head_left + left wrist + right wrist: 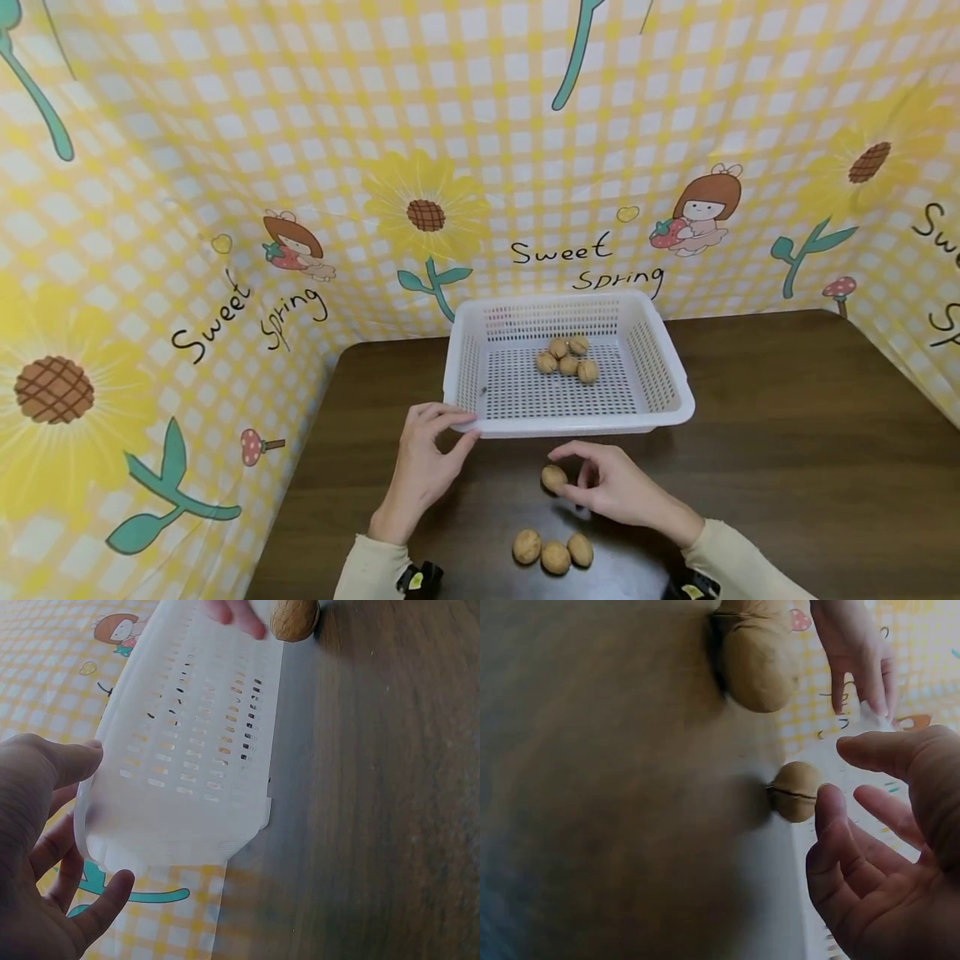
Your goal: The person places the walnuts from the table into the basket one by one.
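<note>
A dark brown wood-grain table (787, 417) fills the lower part of the head camera's frame, its rounded far corners meeting a yellow-and-white checked cloth (487, 108) that hangs behind it and along both sides. Printed sunflowers (426, 215), strawberry-holding cartoon girls (705, 208) and the words "Sweet Spring" (562, 250) decorate the fabric; creases run down it at upper left. A white perforated basket (577, 427) stands at the table's far side, just right of centre, with five walnuts (567, 365) clustered on its slotted floor. At lower centre, the left hand (429, 458) grips the basket's near-left corner, thumb and fingers on either side of the rim. To its right, the right hand (611, 483) is partly open, thumb and fingers apart and bent, fingertips at a single walnut (553, 478) on the table without a hold on it. Three more walnuts (556, 557) sit together at the bottom centre, below pale sleeves' reach (738, 560).
</note>
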`<state>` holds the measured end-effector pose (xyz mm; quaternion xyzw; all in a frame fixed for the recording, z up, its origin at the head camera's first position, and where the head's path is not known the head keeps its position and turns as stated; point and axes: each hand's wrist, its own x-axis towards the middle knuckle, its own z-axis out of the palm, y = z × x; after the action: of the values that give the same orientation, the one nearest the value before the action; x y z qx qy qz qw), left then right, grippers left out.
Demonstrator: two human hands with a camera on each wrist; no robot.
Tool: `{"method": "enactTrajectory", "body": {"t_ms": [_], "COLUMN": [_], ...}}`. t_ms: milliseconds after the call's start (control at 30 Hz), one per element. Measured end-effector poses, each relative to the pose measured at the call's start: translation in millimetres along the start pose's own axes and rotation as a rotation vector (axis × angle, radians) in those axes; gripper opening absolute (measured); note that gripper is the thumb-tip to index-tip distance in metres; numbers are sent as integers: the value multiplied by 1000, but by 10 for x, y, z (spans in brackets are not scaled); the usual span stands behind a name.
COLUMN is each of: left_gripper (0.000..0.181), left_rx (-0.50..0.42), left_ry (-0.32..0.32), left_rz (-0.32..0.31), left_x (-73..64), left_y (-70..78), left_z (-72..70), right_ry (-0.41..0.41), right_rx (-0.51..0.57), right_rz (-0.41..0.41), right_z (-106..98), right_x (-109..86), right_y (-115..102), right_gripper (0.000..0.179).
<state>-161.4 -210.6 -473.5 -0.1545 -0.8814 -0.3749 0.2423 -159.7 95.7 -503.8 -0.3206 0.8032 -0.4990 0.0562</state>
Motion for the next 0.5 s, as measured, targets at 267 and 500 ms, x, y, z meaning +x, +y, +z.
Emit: {"method": "enactTrajectory", "body": {"t_ms": [267,500], "left_gripper": [20,20], "left_rx": [3,-1], "left_ry": [4,-5], "left_rz": [18,-4], "left_x": [-10,3], "left_y": [-3,6], "left_z": [15,-10], "right_ry": [-60,-73], "right_rx": [86,42], "right_rz": [143,148], "right_z": [15,42], "right_x": [-17,9], "right_y": [131,171], "right_gripper": [48,46]}}
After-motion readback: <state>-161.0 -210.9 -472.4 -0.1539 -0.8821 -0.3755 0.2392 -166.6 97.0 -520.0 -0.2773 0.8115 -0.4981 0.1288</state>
